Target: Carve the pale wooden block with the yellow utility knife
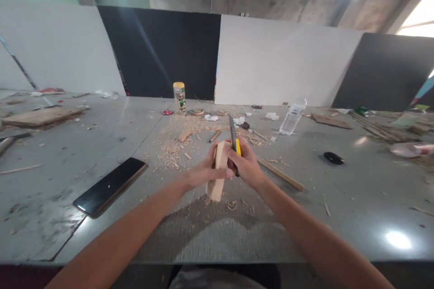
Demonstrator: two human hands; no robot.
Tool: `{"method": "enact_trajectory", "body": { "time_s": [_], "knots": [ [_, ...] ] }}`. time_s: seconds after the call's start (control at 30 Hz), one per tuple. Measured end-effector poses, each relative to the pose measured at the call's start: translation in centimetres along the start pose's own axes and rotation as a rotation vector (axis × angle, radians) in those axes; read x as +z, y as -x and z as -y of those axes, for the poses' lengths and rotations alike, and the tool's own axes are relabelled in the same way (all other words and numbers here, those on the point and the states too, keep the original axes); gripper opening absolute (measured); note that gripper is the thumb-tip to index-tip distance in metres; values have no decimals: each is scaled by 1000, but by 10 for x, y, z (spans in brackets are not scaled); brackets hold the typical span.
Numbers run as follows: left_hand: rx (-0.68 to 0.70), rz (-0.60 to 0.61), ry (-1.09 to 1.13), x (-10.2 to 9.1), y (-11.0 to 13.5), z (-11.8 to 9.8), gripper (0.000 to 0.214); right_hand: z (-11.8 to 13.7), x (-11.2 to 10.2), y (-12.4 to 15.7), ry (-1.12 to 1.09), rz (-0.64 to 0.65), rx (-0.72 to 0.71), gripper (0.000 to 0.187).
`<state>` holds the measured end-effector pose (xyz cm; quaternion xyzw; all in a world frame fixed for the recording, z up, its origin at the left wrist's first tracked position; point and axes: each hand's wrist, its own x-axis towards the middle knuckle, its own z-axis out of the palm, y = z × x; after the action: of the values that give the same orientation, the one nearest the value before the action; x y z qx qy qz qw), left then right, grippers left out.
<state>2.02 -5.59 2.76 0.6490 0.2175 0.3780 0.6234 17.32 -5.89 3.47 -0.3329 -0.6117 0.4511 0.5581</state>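
Note:
A pale wooden block (217, 187) stands nearly upright in front of me, tilted a little, its lower end at the table. My left hand (203, 169) is closed around the block, its thumb lying across the front face. In my right hand (246, 162) is a utility knife (238, 148) with a yellow and black handle. Its grey blade points up and away from me, beside the block's top. The right thumb rests against the block's upper edge. Part of the knife handle is hidden by the fingers.
Wood shavings (171, 156) litter the grey table (135, 244). A smartphone (110, 186) lies at left. Further back stand a yellow-lidded canister (179, 98) and a tilted clear plastic bottle (293, 117). To the right are a wooden strip (283, 175) and a small black object (333, 158).

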Motion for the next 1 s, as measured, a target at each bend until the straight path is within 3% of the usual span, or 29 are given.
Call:
{"method": "enact_trajectory", "body": {
  "time_s": [0.13, 0.23, 0.43, 0.57, 0.7, 1.0],
  "knots": [
    [-40, -14, -45, 3, 6, -10, 95, 4, -5, 9, 27, 124, -26, 42],
    [-62, -28, -72, -5, 13, -10, 101, 3, -15, 13, 131, 192, -129, 42],
    [-81, -58, -65, -17, 21, -4, 80, 0, -24, 14, 545, 159, -268, 42],
    [-55, -29, 25, -17, 21, -5, 70, 7, -23, 15, 653, 140, -301, 42],
    [-17, -22, 54, -19, 19, -2, 76, 16, -27, 17, 779, 120, -371, 40],
    [-10, -108, 81, -24, 19, -4, 66, 21, -34, 18, 959, 181, -396, 41]
  ]
}}
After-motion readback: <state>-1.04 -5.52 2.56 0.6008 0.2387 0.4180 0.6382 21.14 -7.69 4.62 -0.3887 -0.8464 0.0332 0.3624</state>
